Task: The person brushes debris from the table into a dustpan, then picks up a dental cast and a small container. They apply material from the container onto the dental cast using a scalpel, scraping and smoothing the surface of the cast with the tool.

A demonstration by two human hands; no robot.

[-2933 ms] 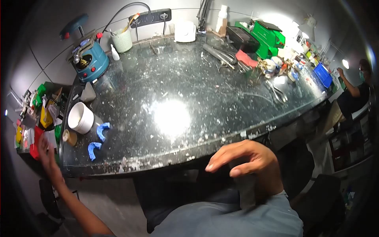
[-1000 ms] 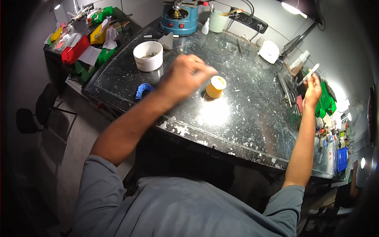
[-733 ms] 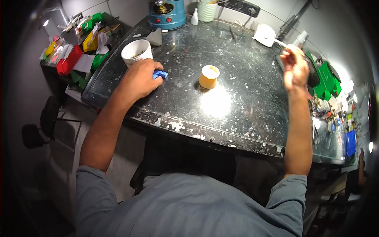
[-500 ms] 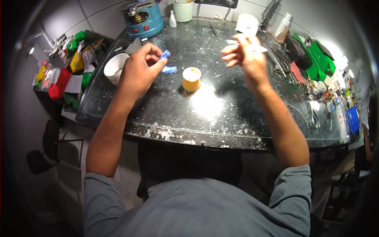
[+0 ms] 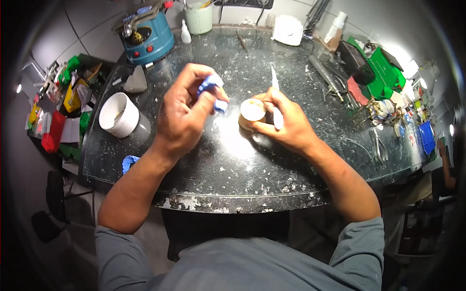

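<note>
My left hand (image 5: 182, 114) is raised over the table, its thumb and fingers closed on a curved blue piece (image 5: 208, 84) with pale patches. To its right, my right hand (image 5: 291, 121) has thumb and fingers around a small cup (image 5: 253, 110) with a whitish top. A slim white tool (image 5: 274, 77) is also held in that hand, its pointed end sticking up past the fingers. Another blue piece (image 5: 129, 163) lies by my left forearm, partly hidden by it. Left of my left hand stands a white tub (image 5: 119, 116).
A blue burner-like device (image 5: 150, 41) stands back left, beside a small white bottle (image 5: 186, 33) and a pale green holder (image 5: 199, 19). Pliers (image 5: 378, 145), tools and green bins (image 5: 383, 72) crowd the right side. The table's front edge (image 5: 223, 203) is chipped.
My right hand has come down and left onto the cup. My left hand has turned palm inward with the blue piece. The view has shifted, and a blue piece now shows by my left forearm.
</note>
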